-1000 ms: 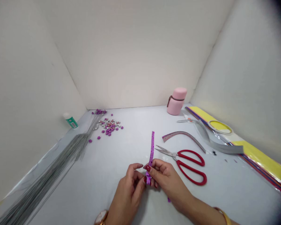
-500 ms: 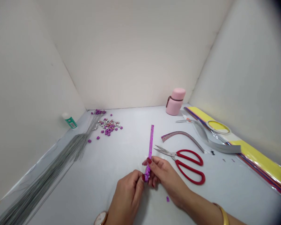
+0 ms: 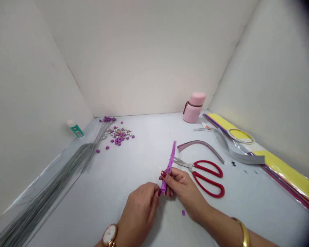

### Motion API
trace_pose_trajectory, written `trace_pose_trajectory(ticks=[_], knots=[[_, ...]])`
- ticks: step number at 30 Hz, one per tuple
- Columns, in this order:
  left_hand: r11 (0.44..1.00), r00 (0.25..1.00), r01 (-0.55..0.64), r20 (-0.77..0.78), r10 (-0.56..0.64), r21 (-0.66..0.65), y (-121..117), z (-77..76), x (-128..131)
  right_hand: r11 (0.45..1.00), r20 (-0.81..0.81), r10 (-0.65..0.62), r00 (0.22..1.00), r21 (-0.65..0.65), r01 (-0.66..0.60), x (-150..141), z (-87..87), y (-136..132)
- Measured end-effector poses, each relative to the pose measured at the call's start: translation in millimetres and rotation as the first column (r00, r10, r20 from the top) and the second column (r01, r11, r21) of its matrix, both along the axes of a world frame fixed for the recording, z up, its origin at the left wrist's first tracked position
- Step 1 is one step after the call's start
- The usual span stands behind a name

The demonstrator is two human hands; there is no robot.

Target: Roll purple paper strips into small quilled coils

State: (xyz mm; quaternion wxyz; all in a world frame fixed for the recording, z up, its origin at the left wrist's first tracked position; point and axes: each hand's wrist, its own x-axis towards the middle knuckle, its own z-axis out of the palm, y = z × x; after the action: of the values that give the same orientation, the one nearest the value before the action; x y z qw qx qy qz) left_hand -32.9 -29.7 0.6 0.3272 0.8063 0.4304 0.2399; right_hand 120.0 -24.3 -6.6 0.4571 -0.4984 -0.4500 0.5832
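You're pinching the purple glitter strip (image 3: 169, 164) tilted up in your right hand (image 3: 184, 193), fingers closed, just beside the red scissors (image 3: 208, 183); your left hand (image 3: 139, 209) is curled at its end, grip unclear.

The single camera is worn on the person's head and looks forward and down from above, quite near to the left hand (image 3: 137, 209) and the right hand (image 3: 185, 195), so it sees the white table (image 3: 98, 195) as far as the back wall (image 3: 144, 58).
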Motion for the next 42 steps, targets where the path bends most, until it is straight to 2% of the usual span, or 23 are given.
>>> trace_pose_trajectory(ticks=[2, 5, 9, 12, 16, 20, 24, 26, 29, 32, 35, 37, 39, 42], knots=[[0.996, 0.997, -0.017, 0.078, 0.023, -0.084, -1.2, 2.5, 1.9, 1.000, -0.013, -0.008, 1.000, -0.016, 0.008, -0.6, 0.7, -0.1], [0.980, 0.976, -0.051, 0.198, 0.089, -0.192, -1.9, 4.5, 3.8, 0.997, -0.029, 0.053, 0.998, -0.058, -0.055, -2.5, 0.6, -2.1], [0.966, 0.939, 0.011, 0.335, 0.078, -0.257, -0.5, 4.3, 3.7, 0.993, -0.037, 0.094, 0.995, -0.071, -0.097, -4.1, -0.4, -3.8], [0.966, 0.927, 0.009, 0.365, 0.089, -0.258, 1.0, 4.0, 2.6, 0.995, -0.052, 0.072, 0.996, -0.068, -0.075, -4.0, -0.2, -2.8], [0.980, 0.946, -0.052, 0.306, 0.109, -0.190, 2.3, 3.8, 0.4, 0.994, -0.046, 0.075, 0.996, -0.074, -0.078, -3.0, 1.8, -1.8], [0.988, 0.968, -0.120, 0.210, 0.138, -0.093, 3.7, 0.9, -3.2, 0.995, 0.045, 0.100, 0.994, -0.010, -0.099, -0.5, 4.0, -2.4], [0.983, 0.994, -0.060, 0.100, 0.043, 0.174, 5.7, -3.4, -7.6, 0.991, 0.115, 0.131, 0.985, 0.011, -0.133, 1.9, 4.3, -3.2], [0.972, 0.998, -0.022, 0.056, 0.009, 0.235, 5.7, -3.1, -8.6, 0.992, 0.122, 0.125, 0.985, 0.019, -0.129, 2.2, 3.9, -3.7], [0.990, 0.995, -0.028, 0.094, 0.015, 0.139, 4.4, 0.8, -6.8, 0.995, 0.131, 0.071, 0.989, 0.067, -0.080, 1.6, 3.3, -3.7], [0.995, 0.981, -0.070, 0.174, 0.082, -0.075, 3.0, 4.0, -2.5, 0.995, 0.144, 0.010, 0.990, 0.100, -0.025, 0.7, 2.9, -2.3], [0.940, 0.943, -0.088, 0.277, 0.186, -0.331, 3.2, 2.9, 1.8, 0.996, 0.127, -0.012, 0.992, 0.094, 0.000, 0.2, 2.6, -0.6], [0.900, 0.914, -0.071, 0.332, 0.231, -0.430, 3.7, 1.5, 3.7, 0.997, 0.105, 0.009, 0.994, 0.079, -0.018, -0.2, 2.5, -0.5], [0.898, 0.912, -0.059, 0.342, 0.226, -0.436, 3.4, 0.9, 4.2, 0.997, 0.114, 0.028, 0.993, 0.070, -0.036, -0.4, 2.2, -1.3], [0.938, 0.940, -0.075, 0.289, 0.180, -0.339, 2.0, 1.5, 2.3, 0.997, 0.125, 0.048, 0.991, 0.046, -0.054, -0.8, 1.1, -2.6]])
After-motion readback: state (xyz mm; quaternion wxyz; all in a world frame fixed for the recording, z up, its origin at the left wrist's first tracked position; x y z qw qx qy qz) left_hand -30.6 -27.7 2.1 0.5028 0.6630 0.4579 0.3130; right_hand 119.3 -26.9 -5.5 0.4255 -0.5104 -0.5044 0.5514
